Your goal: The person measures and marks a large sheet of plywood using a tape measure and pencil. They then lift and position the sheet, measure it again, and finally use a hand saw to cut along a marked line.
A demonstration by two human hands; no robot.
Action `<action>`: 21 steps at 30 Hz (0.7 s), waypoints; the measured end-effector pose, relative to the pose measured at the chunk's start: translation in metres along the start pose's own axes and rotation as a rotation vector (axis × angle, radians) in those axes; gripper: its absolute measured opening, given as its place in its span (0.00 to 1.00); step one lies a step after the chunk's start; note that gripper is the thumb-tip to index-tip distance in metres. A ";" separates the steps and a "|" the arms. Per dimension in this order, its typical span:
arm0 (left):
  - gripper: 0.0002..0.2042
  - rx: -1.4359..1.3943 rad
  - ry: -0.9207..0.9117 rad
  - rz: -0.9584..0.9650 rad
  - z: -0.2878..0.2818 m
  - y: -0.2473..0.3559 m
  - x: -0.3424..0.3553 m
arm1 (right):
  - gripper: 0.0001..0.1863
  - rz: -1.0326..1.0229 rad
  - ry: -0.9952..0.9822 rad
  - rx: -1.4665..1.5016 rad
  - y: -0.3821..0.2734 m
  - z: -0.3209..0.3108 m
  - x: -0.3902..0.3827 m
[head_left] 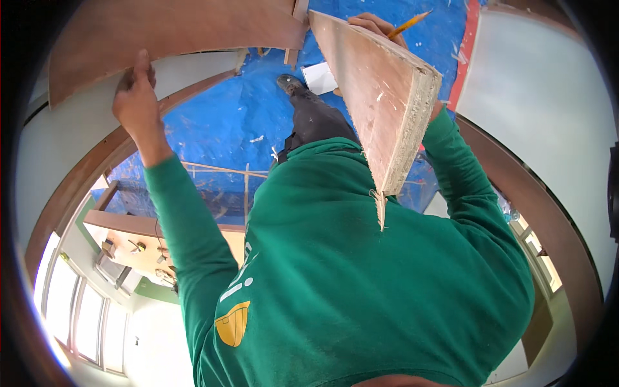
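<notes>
A plywood board point(380, 97) stands tilted at the upper centre of the frame, its face a pinkish brown with pale scuffs and a few white flecks. Its thick, pale edge, turned toward the right, is rough and crumbly. The long left edge is frayed, and a tuft of splinters point(381, 209) hangs from the lowest corner, in front of the green sweatshirt point(380, 290). The right hand point(377, 27) grips the board at its upper end, partly hidden behind it, with one yellow pencil point(411, 24) sticking out past the fingers.

At the upper left, a large brown sheet point(174, 29), smoother and darker, reaches out of the frame. The left hand point(137, 97) has one finger extended against its lower edge and the others bent; whether it grips the sheet cannot be told.

Blue sheeting point(219, 129) covers the floor, scattered with light scraps. On it, near the upper centre, are one white rectangular piece point(319, 78) and one dark shoe point(289, 83). A red strip point(465, 58) borders the sheeting at the upper right. Several small items, too small to identify, lie on a desk point(122, 233) at the lower left.
</notes>
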State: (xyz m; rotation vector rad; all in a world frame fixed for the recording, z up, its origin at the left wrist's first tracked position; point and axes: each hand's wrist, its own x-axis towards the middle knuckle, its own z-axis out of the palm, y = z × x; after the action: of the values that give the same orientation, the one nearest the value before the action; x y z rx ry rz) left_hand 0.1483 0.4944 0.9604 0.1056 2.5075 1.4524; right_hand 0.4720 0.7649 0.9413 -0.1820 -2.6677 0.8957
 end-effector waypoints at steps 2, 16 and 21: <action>0.28 0.074 0.181 0.007 0.010 0.021 -0.055 | 0.59 0.058 0.001 0.024 -0.008 -0.001 0.000; 0.33 -0.294 -1.008 0.087 0.036 0.150 -0.172 | 0.46 0.142 0.193 0.204 -0.037 0.017 0.011; 0.32 -0.310 -1.014 0.099 0.034 0.145 -0.173 | 0.44 0.182 0.219 0.199 -0.043 0.024 0.006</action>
State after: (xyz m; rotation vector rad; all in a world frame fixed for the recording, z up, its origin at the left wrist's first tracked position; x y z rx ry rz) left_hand 0.3155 0.5643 1.0992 0.7110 1.4653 1.3143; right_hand 0.4576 0.7189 0.9508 -0.4540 -2.3726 1.1201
